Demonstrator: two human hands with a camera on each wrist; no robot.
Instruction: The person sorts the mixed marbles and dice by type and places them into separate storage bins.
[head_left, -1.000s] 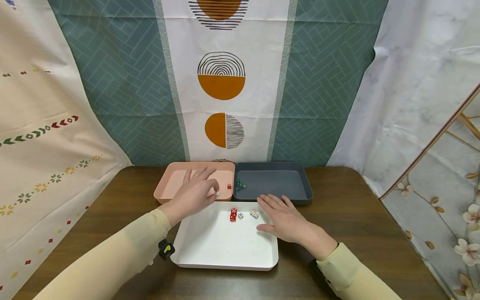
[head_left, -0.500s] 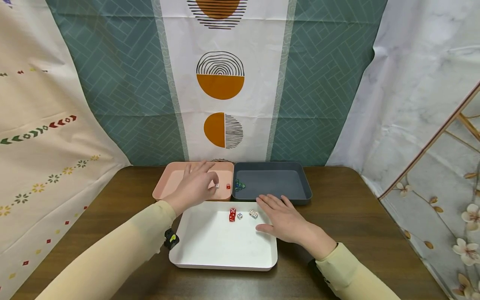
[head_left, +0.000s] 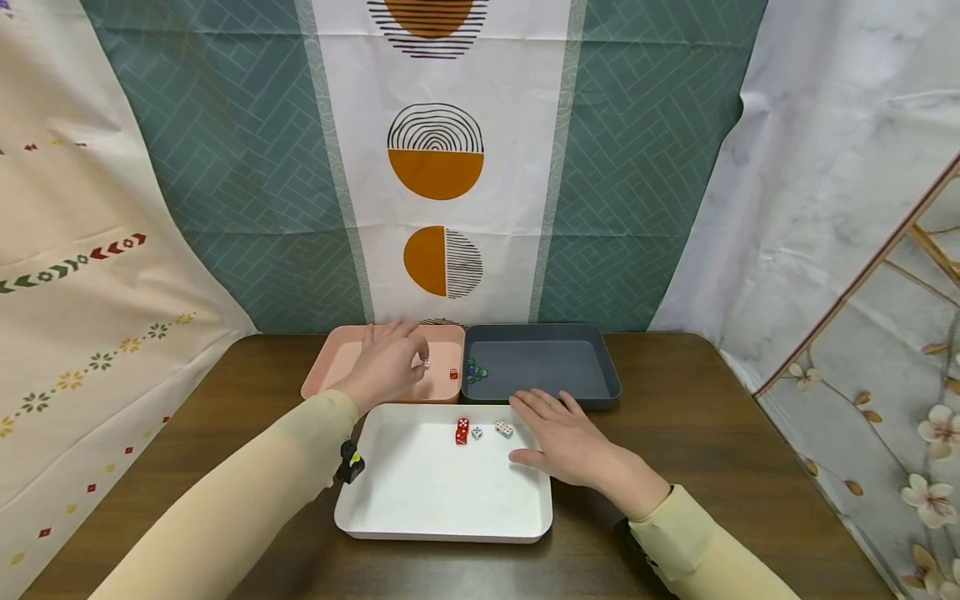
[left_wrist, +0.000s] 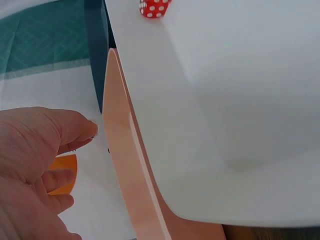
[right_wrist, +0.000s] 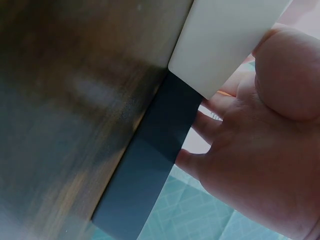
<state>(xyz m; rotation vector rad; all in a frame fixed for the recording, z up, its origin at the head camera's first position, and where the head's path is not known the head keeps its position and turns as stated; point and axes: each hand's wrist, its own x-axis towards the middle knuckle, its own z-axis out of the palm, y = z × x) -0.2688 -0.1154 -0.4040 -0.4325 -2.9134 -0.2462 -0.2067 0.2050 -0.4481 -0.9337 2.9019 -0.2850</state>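
My left hand [head_left: 385,367] is over the pink tray [head_left: 318,375], thumb and index finger pinching a small white die [head_left: 426,364]. A red die [head_left: 453,374] lies in that tray's right side. In the left wrist view the thumb and index fingertips [left_wrist: 90,130] meet beside the pink wall. My right hand [head_left: 558,437] lies with fingers extended over the white tray's right back corner. Near its fingers, white dice [head_left: 504,429], a lone white die [head_left: 477,433] and two touching red dice [head_left: 462,431] lie in the white tray [head_left: 442,533].
Right of the pink tray stands a dark grey tray [head_left: 543,367], holding small green and blue pieces [head_left: 476,372] at its left end. The three trays sit close together on a brown wooden table [head_left: 675,400]. Patterned cloth [head_left: 255,167] hangs behind.
My left hand has moved away from me and slightly left, carrying the white die from the pink tray's front edge farther over it. The right hand stays in place.
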